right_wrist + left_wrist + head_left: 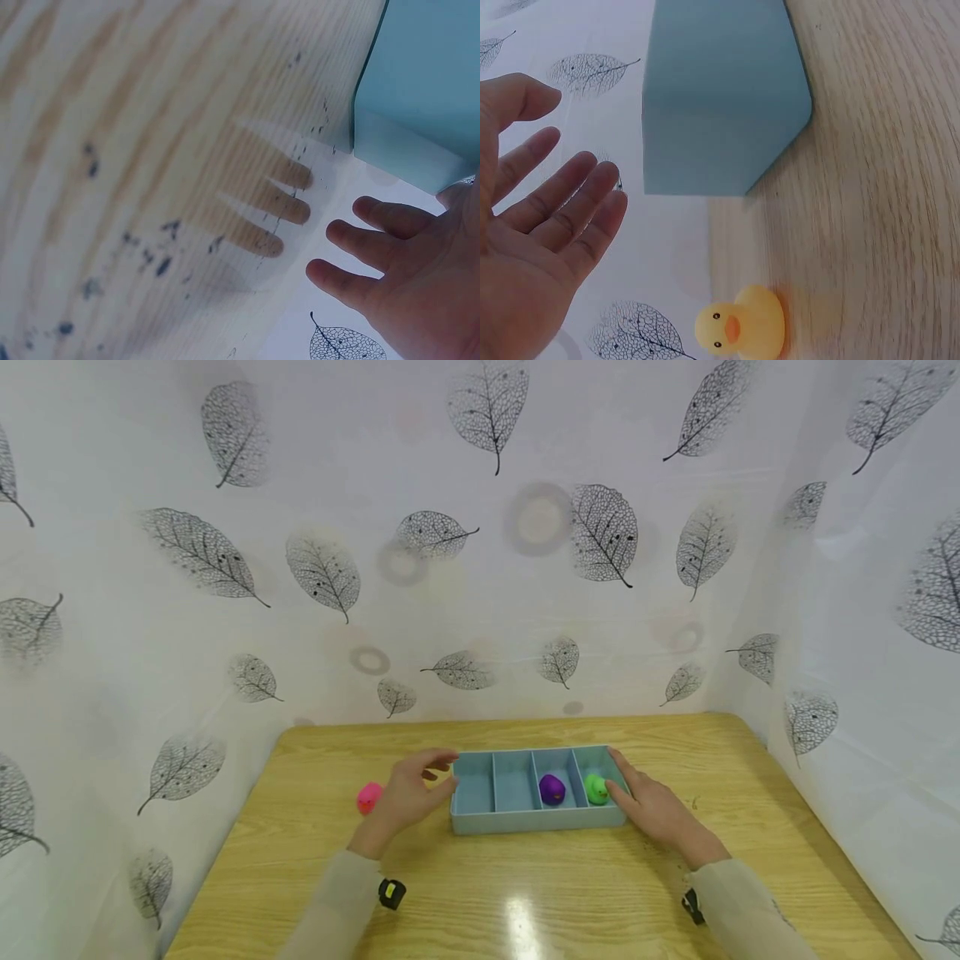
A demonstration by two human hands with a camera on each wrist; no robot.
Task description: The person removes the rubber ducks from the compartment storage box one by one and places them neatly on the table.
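A light-blue tray (pixel 517 820) with several compartments lies mid-table. A purple duck (pixel 552 789) sits in its third compartment and a green duck (pixel 597 789) in the rightmost one. My left hand (pixel 420 785) hovers at the tray's left end with relaxed fingers and holds nothing. The left wrist view shows this hand (pixel 547 217) open and apart from the tray (pixel 720 97), with a yellow duck (pixel 742 324) on the table below it. A pink duck (pixel 368 797) lies just left of that hand. My right hand (pixel 637 797) lies along the tray's right end with straight fingers (pixel 360 236); whether it touches is unclear.
The wooden table (pixel 525 902) is closed in by leaf-printed white sheeting (pixel 480 568) at the back and both sides. Black wrist-worn cameras (pixel 392 893) sit on my forearms. The tray's two left compartments hold nothing.
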